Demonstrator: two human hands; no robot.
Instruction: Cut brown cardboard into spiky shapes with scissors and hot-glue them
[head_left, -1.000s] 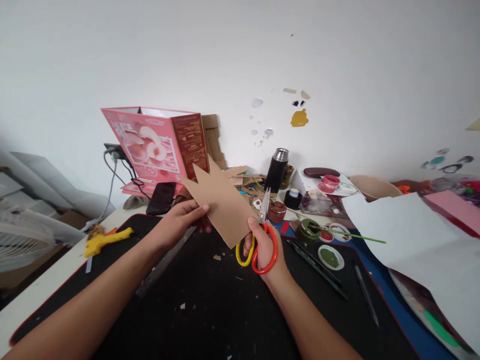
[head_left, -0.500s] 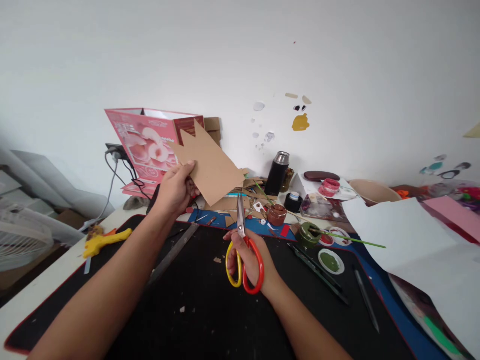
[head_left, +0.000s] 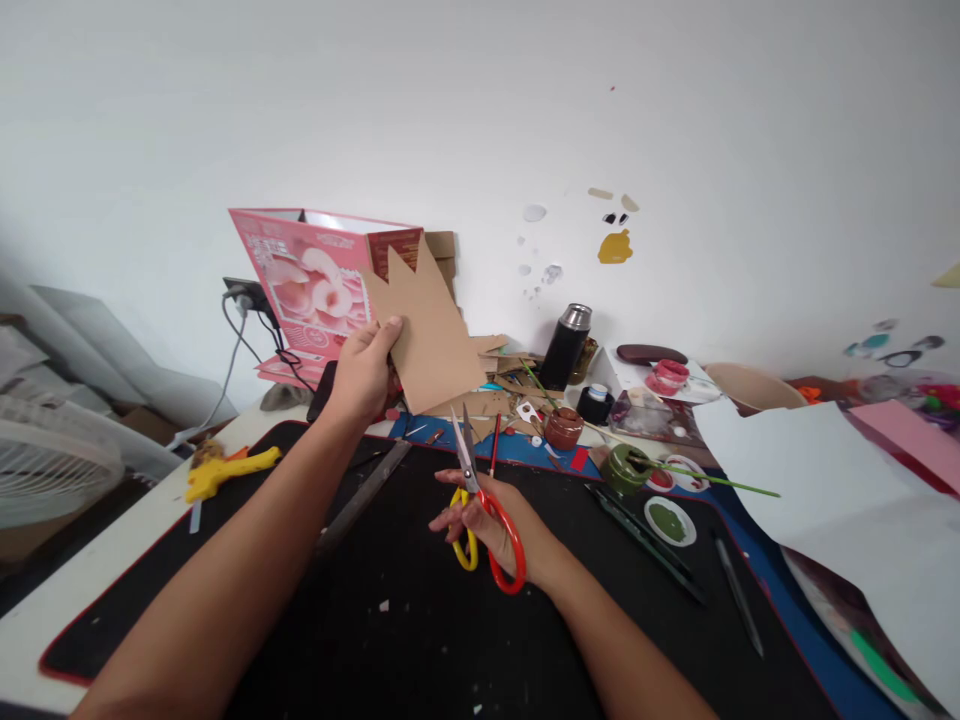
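My left hand point(head_left: 366, 365) pinches the left edge of a flat brown cardboard piece point(head_left: 435, 345), thumb on the front face. Its top edge is cut into zigzag points, and it is held upright above the desk. In my right hand point(head_left: 499, 520) are scissors point(head_left: 466, 455) with one yellow and one red handle loop, my fingers through the loops. The blades point up and stand slightly apart, just below the cardboard's lower edge, with nothing between them.
A black mat point(head_left: 420, 600) with small scraps covers the desk front. Behind lie cardboard offcuts point(head_left: 480, 402), a black thermos point(head_left: 566, 345), a brown paint jar point(head_left: 562, 428) and a green paint jar point(head_left: 626, 468). A pink box point(head_left: 322, 285) stands back left, a yellow glue gun point(head_left: 225, 474) left.
The cardboard has turned more upright in my left hand. The scissors have tilted left and their blades have parted a little. The whole view has shifted slightly.
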